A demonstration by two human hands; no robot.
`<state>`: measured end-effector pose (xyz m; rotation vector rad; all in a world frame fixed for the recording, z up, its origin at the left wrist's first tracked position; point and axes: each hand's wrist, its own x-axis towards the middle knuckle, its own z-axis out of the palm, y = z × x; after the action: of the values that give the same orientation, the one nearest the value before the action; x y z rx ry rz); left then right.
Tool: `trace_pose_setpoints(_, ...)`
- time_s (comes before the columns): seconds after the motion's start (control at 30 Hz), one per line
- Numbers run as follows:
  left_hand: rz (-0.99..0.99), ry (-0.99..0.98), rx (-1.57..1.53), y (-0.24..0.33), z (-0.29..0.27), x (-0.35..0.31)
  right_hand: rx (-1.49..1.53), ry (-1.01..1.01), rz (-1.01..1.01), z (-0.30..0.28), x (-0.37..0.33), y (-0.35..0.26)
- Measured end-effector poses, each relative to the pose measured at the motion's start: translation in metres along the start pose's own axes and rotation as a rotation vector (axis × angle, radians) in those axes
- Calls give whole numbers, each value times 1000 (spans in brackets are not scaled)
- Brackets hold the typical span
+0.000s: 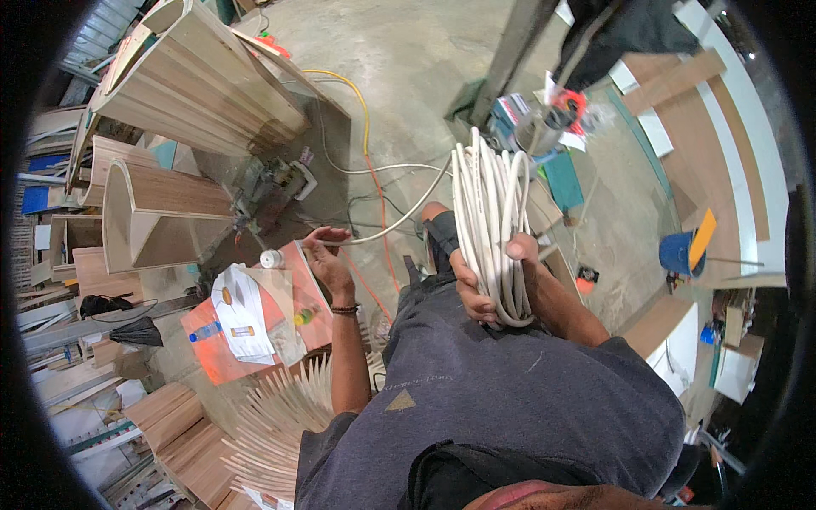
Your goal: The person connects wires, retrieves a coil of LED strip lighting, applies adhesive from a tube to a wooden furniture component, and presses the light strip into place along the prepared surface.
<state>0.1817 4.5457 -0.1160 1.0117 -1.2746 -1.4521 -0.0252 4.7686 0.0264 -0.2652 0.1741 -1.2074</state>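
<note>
White cable coil (489, 225): thick, elongated loops of plastic-looking cable, held in front of the dark grey shirt (510, 391).
Right hand (537, 270): from my remote view, I see it wrapped around the coil's lower half.
Left hand (330, 265): narrow, curled on a single white strand (399, 224) that leads to the coil.
Orange-red bench (217, 365): beside the left forearm (347, 365), carrying white paper sheets (242, 319) and a small white cylinder (271, 259).
Concrete floor (408, 51): grey, crossed by a yellow-and-orange cord (366, 127).

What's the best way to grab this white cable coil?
Probably around the coil's lower half, coming from the right, as the right hand does: the strands bunch there into a bundle a palm can wrap, while the top loops splay loosely.
</note>
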Motion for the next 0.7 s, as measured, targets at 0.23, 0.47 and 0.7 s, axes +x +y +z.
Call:
trace_pose_setpoints(0.23, 4, -140, -26, -52, 132, 207, 123, -206, -174, -125, 136, -201)
trace_pose_setpoints(0.47, -11, -203, 80, -59, 296, 425, -17, -297, -310, -192, 243, -473)
trace_pose_setpoints(0.7, -141, 251, -226, -57, 373, 643, -59, -349, -311, -234, 333, -658)
